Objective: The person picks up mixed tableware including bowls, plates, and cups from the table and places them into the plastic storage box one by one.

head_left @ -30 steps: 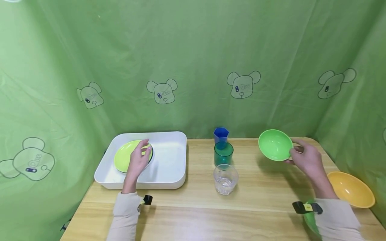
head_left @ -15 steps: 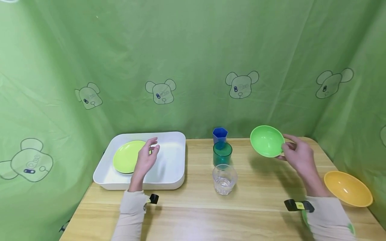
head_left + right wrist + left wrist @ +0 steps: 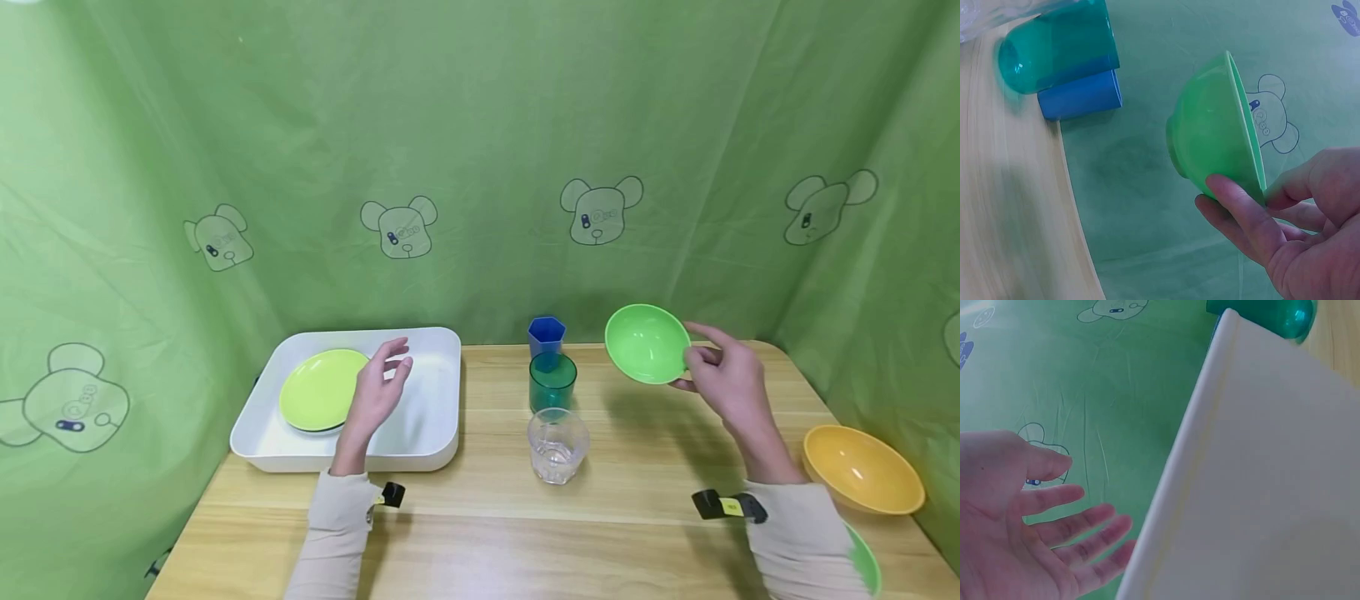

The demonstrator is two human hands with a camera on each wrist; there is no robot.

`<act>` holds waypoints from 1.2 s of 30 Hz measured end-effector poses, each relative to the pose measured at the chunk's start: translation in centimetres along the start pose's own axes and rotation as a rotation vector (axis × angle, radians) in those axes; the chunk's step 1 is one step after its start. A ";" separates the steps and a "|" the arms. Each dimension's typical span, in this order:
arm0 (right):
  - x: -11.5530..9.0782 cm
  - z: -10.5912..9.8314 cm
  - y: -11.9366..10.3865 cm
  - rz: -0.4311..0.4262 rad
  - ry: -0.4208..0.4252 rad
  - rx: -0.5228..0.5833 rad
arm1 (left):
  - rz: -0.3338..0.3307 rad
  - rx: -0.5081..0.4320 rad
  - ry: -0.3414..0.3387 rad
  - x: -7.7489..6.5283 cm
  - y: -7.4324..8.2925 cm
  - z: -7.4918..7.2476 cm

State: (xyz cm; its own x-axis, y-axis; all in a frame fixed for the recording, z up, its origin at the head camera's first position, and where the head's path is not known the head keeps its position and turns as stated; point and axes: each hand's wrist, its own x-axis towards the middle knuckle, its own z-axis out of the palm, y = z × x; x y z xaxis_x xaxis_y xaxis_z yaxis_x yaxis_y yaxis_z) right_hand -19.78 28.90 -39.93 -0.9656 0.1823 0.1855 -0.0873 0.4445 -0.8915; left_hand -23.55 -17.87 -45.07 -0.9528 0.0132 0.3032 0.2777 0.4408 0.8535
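Raised above the table's right side, a green bowl (image 3: pixel 647 343) is pinched at its rim by my right hand (image 3: pixel 726 377). In the right wrist view the bowl (image 3: pixel 1210 125) is seen from the side, thumb at the rim and fingers against its outer wall. My left hand (image 3: pixel 379 388) hovers over the white tray (image 3: pixel 442 442) with loosely bent fingers, holding nothing. The left wrist view shows those fingers (image 3: pixel 1079 525) spread beside the tray's wall (image 3: pixel 1191 450). Inside the tray lies a yellow-green plate (image 3: pixel 322 390), with a dark rim partly showing beneath it.
Mid-table, a blue cup (image 3: pixel 547 333), a teal cup (image 3: pixel 552 383) and a clear glass (image 3: pixel 558 447) stand in a row. An orange bowl (image 3: pixel 862 469) sits at the right edge. Another green dish (image 3: pixel 862 560) is partly hidden by my right sleeve.
My right hand has carried the green bowl leftward and slightly up. My left hand has drifted right, away from the plate, uncovering more of it.
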 end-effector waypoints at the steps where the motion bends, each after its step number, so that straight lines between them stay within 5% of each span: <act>1: 0.0 0.1 -0.1 -0.002 0.000 0.006 | 0.003 -0.004 0.001 0.0 0.1 0.0; 12: -0.1 1.2 -0.9 -0.032 0.005 0.052 | 0.041 -0.066 0.056 0.0 1.5 0.8; 36: -0.1 5.7 -2.5 -0.067 -0.079 0.172 | 0.055 -0.177 -0.008 -0.4 3.9 3.4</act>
State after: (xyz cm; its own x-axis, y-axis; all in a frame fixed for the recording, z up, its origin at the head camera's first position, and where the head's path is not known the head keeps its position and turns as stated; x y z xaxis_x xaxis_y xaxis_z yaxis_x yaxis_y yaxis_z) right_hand -20.90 22.75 -40.06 -0.9717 0.0849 0.2203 -0.1866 0.2953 -0.9370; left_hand -22.48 -13.09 -43.28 -0.9363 0.0405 0.3488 0.3460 0.2749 0.8971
